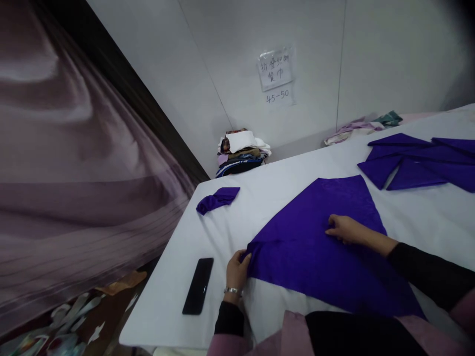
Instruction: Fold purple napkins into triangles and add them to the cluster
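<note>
A large purple napkin (304, 247) lies spread on the white-covered table (163, 306) in front of me. My left hand (237, 271) pinches its left corner between thumb and fingers, with a bracelet on the wrist. Over the middle right of the same cloth is my right hand (347, 229), its fingers bent and the thumb and index tips slightly apart. No cloth shows gathered between them; whether the fingertips touch the napkin is unclear.
Left of the napkin lie a black phone (198, 286) and a small folded purple cloth (218, 199). Several folded purple cloths (419, 160) overlap at the right. Beyond the table's far edge are stacked clothes (243, 151). A curtain (85, 173) hangs at the left.
</note>
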`<state>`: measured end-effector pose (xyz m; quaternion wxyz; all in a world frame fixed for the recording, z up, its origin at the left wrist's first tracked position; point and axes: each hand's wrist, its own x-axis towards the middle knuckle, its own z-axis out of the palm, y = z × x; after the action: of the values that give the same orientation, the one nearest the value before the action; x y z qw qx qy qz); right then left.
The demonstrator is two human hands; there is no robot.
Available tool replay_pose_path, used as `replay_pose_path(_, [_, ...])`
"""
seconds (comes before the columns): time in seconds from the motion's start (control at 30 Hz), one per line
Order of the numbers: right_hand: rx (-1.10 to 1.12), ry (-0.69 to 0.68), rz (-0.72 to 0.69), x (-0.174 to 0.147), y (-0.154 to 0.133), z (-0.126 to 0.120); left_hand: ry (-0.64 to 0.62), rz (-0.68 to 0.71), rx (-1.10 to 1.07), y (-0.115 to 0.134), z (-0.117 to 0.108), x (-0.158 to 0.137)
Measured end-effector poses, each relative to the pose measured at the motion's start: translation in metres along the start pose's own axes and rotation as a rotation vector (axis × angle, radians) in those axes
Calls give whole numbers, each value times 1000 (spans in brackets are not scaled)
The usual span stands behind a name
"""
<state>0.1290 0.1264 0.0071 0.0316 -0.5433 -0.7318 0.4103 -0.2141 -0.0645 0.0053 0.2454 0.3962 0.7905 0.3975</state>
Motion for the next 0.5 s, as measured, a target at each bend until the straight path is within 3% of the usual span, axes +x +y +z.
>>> replay_pose_path(0.1, [-120,-17,-129,6,-3,5,17,-4,-4,-3,2,-1])
replay_pose_path(0.23, [-103,-107,-133,1,-11,7,51,15,-42,-1,3,-2])
replay_pose_path(0.33, [-208,-124,-147,-4,-19,2,67,31,-62,-1,3,-3])
replay_pose_path(0.4, [-342,-89,-211,-3,-25,-5,87,43,-74,-2,4,-3])
replay_pose_path(0.5, [-535,77,-346,9,-45,-22,113,61,-73,-5,6,-3])
